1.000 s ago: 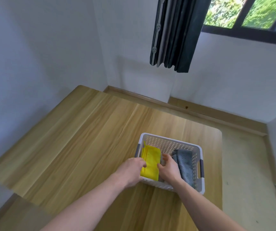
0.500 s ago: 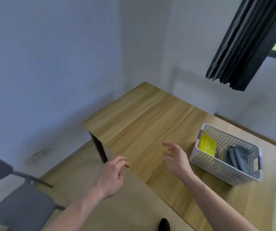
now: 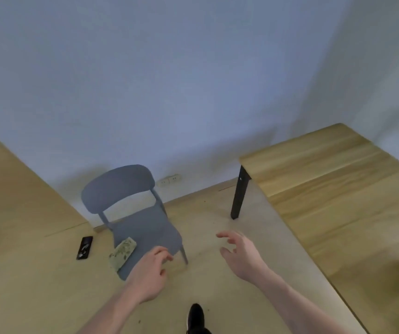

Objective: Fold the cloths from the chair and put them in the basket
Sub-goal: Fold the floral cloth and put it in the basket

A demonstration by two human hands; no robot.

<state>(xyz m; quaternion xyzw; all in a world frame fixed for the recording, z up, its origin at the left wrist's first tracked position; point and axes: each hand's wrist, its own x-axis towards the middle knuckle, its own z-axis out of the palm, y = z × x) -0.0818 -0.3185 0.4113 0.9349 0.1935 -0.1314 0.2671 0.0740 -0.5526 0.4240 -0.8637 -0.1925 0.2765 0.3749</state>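
A grey chair [image 3: 135,220] stands on the floor [image 3: 217,237] with its back toward the wall [image 3: 193,80]. One patterned cloth [image 3: 123,253] lies at the front left edge of the seat, a corner hanging just over the rim. The left hand [image 3: 149,273] is over the seat's front corner near the cloth, fingers loosely curled and holding nothing; whether it touches the seat cannot be told. The right hand [image 3: 241,255] is in the air over open floor, between the chair and the table [image 3: 338,201], fingers spread and relaxed, empty. The table's edge runs along the right, its black leg [image 3: 239,192] well apart from the chair. A dark phone [image 3: 84,247] lies on the floor just left of the chair. A black shoe [image 3: 196,317] shows at the bottom edge.
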